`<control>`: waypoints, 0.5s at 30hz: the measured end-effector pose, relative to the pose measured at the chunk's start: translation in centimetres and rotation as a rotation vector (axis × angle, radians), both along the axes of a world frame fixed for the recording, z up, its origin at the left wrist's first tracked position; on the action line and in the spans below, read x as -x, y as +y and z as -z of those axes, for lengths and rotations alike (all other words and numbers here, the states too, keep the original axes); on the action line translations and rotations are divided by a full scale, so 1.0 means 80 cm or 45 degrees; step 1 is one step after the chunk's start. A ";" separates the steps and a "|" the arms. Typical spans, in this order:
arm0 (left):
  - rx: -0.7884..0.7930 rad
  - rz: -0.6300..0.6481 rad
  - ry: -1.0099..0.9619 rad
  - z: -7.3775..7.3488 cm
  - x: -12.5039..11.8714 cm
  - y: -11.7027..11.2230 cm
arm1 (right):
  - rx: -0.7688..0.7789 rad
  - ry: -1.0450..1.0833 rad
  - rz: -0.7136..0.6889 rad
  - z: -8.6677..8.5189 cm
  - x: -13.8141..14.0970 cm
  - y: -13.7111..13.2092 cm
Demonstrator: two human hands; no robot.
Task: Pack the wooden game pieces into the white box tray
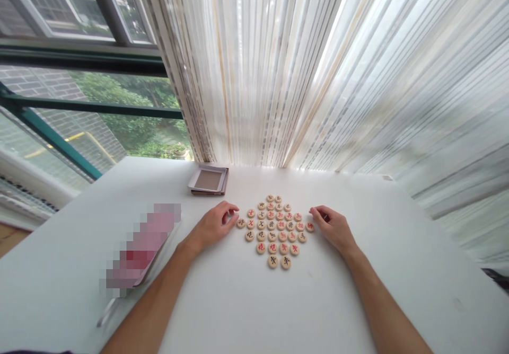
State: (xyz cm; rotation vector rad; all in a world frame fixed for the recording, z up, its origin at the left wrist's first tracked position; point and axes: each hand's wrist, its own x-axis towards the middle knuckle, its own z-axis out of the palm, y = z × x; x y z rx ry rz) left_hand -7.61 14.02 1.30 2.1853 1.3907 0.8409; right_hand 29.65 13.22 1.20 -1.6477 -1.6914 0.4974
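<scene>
Xiangqi pieces (281, 225), round and pale wood with red or black characters, lie flat in rows that form a diamond on the white table (254, 311). On the left side, my left hand (214, 225) rests with fingers bent and a gap between thumb and forefinger. Its thumb is close to the leftmost black-marked piece (240, 223); whether they touch I cannot tell. Opposite it, my right hand (333, 228) is loosely curled, its fingertips just above the rightmost red-marked piece (309, 227). Neither hand shows anything held.
An open shallow box (209, 180) sits near the table's back edge. To the left lies a pinkish, pixelated long item (145, 245) with a pale strap end. Striped string curtains (254, 78) hang behind the table, and a green-framed window (95, 105) stands at the left.
</scene>
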 end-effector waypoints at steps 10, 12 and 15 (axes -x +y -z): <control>-0.516 -0.244 0.081 0.016 -0.007 0.014 | -0.051 0.055 0.015 0.002 0.003 0.002; -0.529 -0.289 0.107 0.018 -0.006 0.018 | -0.056 0.064 0.015 0.003 0.003 0.003; -0.514 -0.379 0.170 0.013 -0.006 0.034 | -0.063 0.076 0.001 0.005 0.002 0.004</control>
